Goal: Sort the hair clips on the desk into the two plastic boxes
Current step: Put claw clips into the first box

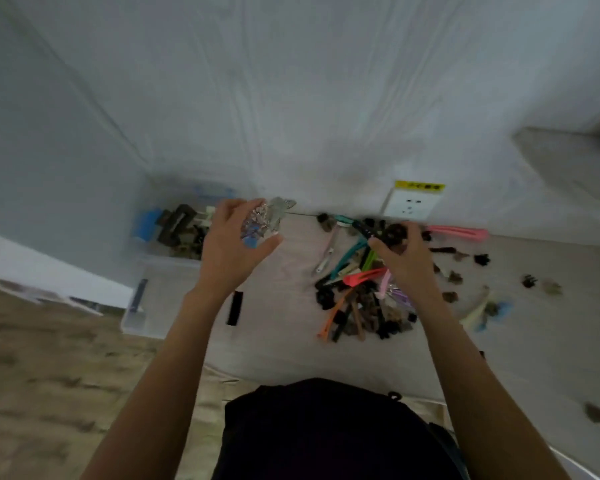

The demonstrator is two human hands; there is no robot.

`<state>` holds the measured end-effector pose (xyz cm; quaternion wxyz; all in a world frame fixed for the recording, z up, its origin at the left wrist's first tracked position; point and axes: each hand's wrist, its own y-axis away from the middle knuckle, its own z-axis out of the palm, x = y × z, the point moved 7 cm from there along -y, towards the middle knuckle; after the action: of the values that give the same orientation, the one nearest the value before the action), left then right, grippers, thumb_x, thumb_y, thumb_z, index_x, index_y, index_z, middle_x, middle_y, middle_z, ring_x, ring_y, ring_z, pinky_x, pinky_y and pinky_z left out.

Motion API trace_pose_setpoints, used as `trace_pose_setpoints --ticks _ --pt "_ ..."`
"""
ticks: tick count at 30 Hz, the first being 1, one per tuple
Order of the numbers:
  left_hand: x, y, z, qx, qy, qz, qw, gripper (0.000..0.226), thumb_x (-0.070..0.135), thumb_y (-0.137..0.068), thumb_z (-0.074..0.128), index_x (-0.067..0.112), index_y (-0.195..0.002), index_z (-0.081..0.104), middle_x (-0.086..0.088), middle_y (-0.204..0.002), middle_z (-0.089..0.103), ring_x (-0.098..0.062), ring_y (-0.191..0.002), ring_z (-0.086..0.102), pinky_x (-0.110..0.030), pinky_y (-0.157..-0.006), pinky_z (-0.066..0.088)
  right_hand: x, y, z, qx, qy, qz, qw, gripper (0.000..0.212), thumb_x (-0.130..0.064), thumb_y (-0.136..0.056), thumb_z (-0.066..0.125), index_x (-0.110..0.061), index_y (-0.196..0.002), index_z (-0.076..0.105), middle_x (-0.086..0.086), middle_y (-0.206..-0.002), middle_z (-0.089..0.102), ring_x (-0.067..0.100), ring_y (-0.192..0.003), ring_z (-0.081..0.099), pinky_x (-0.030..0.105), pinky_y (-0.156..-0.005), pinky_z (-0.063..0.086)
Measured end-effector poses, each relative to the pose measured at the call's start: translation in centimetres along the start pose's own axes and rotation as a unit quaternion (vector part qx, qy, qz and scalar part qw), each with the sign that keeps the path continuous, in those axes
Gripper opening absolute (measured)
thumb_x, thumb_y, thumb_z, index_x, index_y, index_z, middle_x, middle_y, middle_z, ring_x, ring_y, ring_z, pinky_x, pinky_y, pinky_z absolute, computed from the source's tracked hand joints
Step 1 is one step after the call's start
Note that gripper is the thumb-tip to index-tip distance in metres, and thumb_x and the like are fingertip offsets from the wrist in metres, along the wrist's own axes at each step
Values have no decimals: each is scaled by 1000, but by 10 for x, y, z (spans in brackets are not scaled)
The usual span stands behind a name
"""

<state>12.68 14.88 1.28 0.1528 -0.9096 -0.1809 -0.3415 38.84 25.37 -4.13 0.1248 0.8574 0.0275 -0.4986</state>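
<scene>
A pile of hair clips (359,299) in many colours lies on the light desk (284,341) at centre right. My left hand (229,247) is raised above the desk and grips a sparkly butterfly-shaped clip (267,218), right beside the far plastic box (174,233), which holds several dark claw clips. A second clear plastic box (142,306) sits nearer, at the desk's left edge. My right hand (406,258) is over the top of the pile, its fingers closed on a dark round claw clip (394,235). The frame is blurred.
A long pink clip (458,232) lies by the wall. Small brown and black claw clips (534,282) are scattered to the right. One black clip (234,308) lies alone near my left forearm. A wall socket (411,204) sits behind the pile. Wood floor lies left.
</scene>
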Motion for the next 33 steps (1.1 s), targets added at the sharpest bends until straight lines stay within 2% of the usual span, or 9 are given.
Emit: trace_pose_setpoints --ticks 4,7,10,13,15,21,27,30,33 --pt "-50 -18 -48 8 -55 -21 998 59 25 -71 79 13 -124 56 -12 -121 49 -21 -105 53 -24 -92 39 -32 1 72 -85 -131 49 986 30 -15 -87 63 -11 -112 48 10 -106 56 5 -70 62 15 -61 48" --pt "-82 -33 -57 -23 -81 -10 996 58 24 -72 79 12 -123 55 -11 -119 52 -21 -104 55 -21 -89 37 -55 1 112 -133 -159 53 977 30 -18 -86 64 -16 -111 47 14 -109 59 16 -69 66 27 -61 54" --pt "-99 -49 -42 -112 -113 45 986 52 22 -73 74 13 -122 56 -10 -121 57 -27 -111 54 -29 -94 38 -76 -3 137 -141 -113 29 983 34 -24 -84 67 -19 -112 49 9 -108 60 22 -79 67 35 -73 55" --pt "-111 -58 -29 -199 -104 62 972 51 18 -78 71 19 -126 55 -5 -127 58 -23 -119 49 -29 -98 35 -95 -10 156 -139 -72 -9 988 35 -23 -83 68 -19 -113 50 0 -101 57 16 -74 61 16 -66 48" --pt "-120 -58 -29 -206 -90 61 972 48 18 -81 69 22 -126 54 -3 -127 57 -21 -118 49 -28 -97 36 -108 -13 165 -137 -34 -45 989 38 -22 -82 68 -19 -115 50 -4 -100 55 10 -73 59 8 -62 44" --pt "-154 -38 -46 -133 -121 21 983 32 21 -81 69 18 -113 64 -9 -114 62 -29 -114 49 -35 -95 38 -148 -20 208 -119 123 -196 966 43 -19 -81 65 -16 -120 48 11 -115 51 27 -90 62 38 -78 52" --pt "-156 -34 -44 -134 -119 55 982 28 25 -77 74 19 -104 71 -5 -109 67 -30 -115 50 -42 -98 42 -157 -25 255 -130 351 -285 882 55 -23 -83 65 -16 -133 44 12 -137 44 32 -121 43 42 -96 41" --pt "-153 -34 -43 -135 -118 93 979 28 25 -78 72 23 -106 71 -3 -107 68 -29 -107 54 -44 -91 45 -154 -20 254 -106 368 -350 855 45 -9 -77 65 -10 -121 57 13 -127 56 35 -117 50 46 -91 45" --pt "-144 -28 -26 -201 -109 125 965 32 29 -84 62 27 -116 65 -2 -113 67 -25 -107 56 -40 -92 44 -142 -13 261 -167 385 -385 822 42 -8 -78 59 -10 -120 58 11 -129 57 32 -122 50 45 -97 43"
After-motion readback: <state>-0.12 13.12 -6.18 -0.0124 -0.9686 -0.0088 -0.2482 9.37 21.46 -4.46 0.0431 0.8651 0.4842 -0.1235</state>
